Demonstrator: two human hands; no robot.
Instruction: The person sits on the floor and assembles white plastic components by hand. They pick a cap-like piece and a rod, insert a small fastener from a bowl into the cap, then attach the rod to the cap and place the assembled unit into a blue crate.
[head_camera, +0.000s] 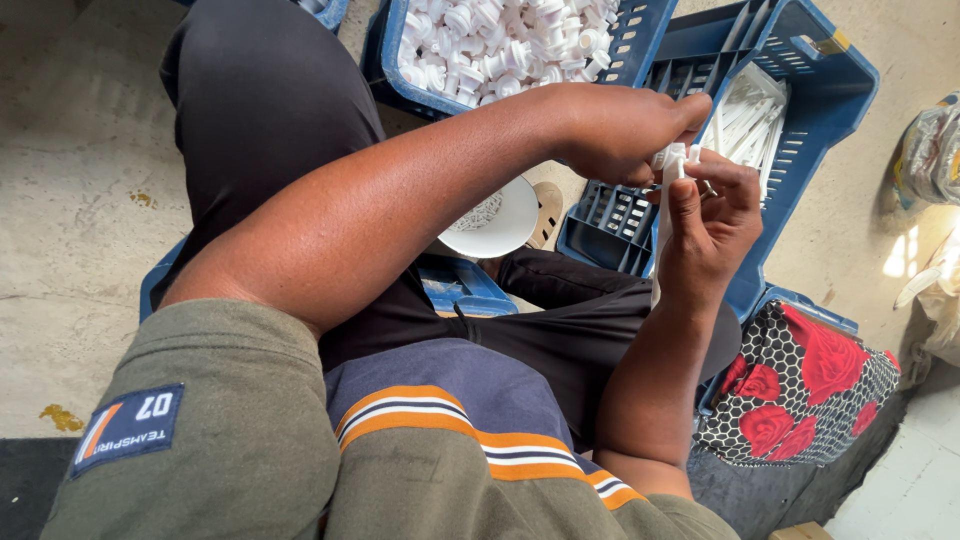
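Note:
My left hand (615, 125) pinches a small white plastic cap (668, 157) at the top of a thin white plastic tube (662, 230). My right hand (712, 225) grips that tube just below the cap, thumb up along it. The two hands meet above a blue crate (810, 120) that holds several long white tubes (745, 115). A second blue crate (620, 60), further left, is full of small white caps (500, 40).
A white round dish (500, 222) lies between my legs near a blue crate edge (455, 285). A cushion with red flowers (800, 385) is at my right. Plastic bags (930, 150) sit at the far right on the concrete floor (80, 180).

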